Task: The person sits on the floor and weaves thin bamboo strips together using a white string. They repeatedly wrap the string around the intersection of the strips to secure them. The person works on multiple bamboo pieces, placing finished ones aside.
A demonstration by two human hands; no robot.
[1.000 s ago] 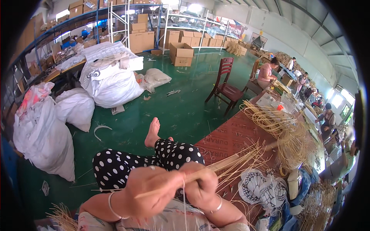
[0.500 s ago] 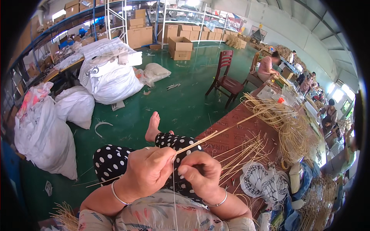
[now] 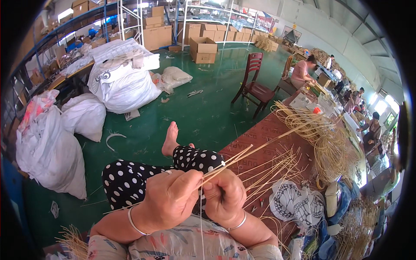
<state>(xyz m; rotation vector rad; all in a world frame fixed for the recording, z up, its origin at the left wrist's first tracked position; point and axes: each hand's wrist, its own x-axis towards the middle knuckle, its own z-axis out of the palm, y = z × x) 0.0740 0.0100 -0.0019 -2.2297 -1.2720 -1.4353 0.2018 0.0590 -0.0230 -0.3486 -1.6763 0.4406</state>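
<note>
My left hand [image 3: 172, 195] is closed in a pinch on a few thin bamboo strips [image 3: 229, 162], which slant up to the right over my lap. A fine white thread [image 3: 202, 229] hangs straight down from the strips between my hands. My right hand [image 3: 224, 196] sits right against the strips, thumb and fingers curled together. What its fingertips hold is hidden. Beside it, on the reddish-brown board table [image 3: 255, 134], lies a spread of cut bamboo strips [image 3: 277, 171]. Small red-handled snippers [image 3: 261, 202] rest near them.
Butterfly-wing patterned pieces [image 3: 286, 201] and coiled bamboo strips [image 3: 333, 151] lie on the table at right. A dark red chair [image 3: 255, 89] stands ahead. White stuffed sacks [image 3: 54, 151] are at left, and an open carton [image 3: 203, 51] is farther back. Other people work along the table's far end.
My right hand has come in against the strips and closed up beside my left. The strips' short ends now spread slightly apart and reach farther right.
</note>
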